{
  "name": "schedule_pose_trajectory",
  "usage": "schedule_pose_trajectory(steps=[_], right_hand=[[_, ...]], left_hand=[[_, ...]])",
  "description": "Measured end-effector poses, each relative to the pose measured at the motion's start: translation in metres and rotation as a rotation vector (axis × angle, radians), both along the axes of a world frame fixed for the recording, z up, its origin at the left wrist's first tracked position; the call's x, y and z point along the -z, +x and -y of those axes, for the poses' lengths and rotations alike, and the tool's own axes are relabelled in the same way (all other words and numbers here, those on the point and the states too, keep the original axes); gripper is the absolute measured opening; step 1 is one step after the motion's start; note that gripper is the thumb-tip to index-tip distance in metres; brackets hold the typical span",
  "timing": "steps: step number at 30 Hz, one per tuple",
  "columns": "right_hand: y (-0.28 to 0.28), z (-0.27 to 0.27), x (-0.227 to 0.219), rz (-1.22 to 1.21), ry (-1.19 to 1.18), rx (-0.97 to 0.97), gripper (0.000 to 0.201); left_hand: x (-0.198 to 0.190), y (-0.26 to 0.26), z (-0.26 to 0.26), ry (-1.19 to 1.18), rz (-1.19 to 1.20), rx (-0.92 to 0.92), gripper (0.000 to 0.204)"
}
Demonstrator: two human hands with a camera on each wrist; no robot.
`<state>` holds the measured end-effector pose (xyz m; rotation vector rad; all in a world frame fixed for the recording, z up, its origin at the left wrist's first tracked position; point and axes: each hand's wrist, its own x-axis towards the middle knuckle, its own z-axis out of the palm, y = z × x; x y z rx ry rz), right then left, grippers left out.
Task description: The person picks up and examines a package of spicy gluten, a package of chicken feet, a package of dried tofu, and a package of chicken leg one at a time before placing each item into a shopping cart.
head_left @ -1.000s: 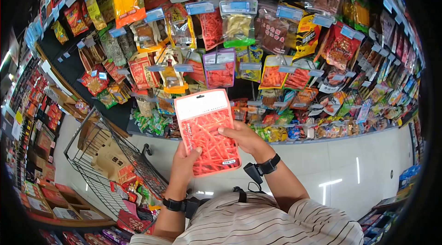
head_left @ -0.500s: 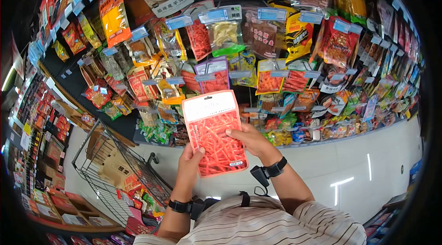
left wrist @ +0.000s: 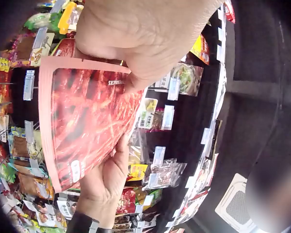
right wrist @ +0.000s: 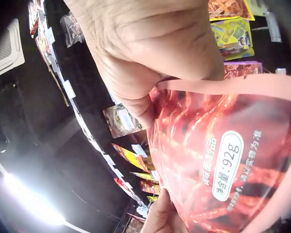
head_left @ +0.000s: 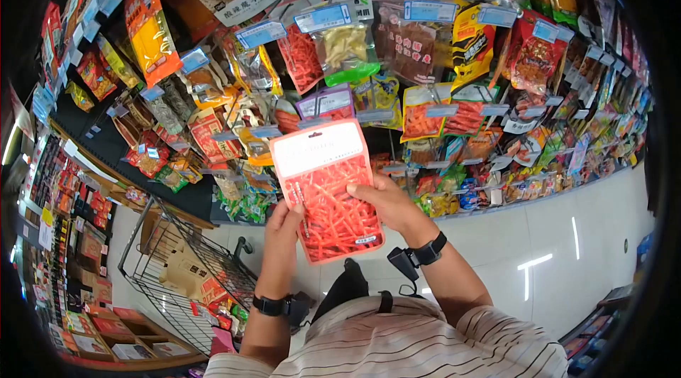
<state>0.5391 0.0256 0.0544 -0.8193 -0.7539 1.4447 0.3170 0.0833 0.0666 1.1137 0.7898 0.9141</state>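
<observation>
A pink-edged snack bag (head_left: 333, 200) with a white top panel and red strips printed or showing on its front is held up before the shelf. My left hand (head_left: 284, 232) grips its left edge, thumb on the front. From the other side my right hand (head_left: 394, 204) pinches the bag, its thumb lying over the red front. The fingers behind the bag are mostly hidden. In the right wrist view the bag's lower corner (right wrist: 218, 160) carries a 92g label, with the right hand (right wrist: 155, 43) large above it.
Hanging snack packets (head_left: 425, 112) with price tags fill the rack ahead. At the lower left stands a wire shopping cart (head_left: 159, 289) with a cardboard box (head_left: 188, 271) and several colourful packets inside. Wooden display bins (head_left: 117, 339) lie beyond it. Pale tiled floor (head_left: 496, 250) runs below the rack.
The head view has shifted, and the shelf looks slightly nearer. The bag sits a little higher. My left thumb has moved up along the bag's left edge; both hands keep hold.
</observation>
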Motion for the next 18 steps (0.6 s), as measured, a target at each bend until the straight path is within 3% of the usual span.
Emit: schedule_pose_trajectory(steps=[12, 18], right_hand=[[0.018, -0.083, -0.035, -0.032, 0.023, 0.046, 0.036], [0.017, -0.118, -0.039, -0.01, 0.07, 0.045, 0.036]], left_hand=[[-0.058, 0.037, -0.122, 0.113, 0.087, 0.119, 0.035], [-0.066, 0.041, -0.173, 0.153, -0.004, 0.123, 0.037]])
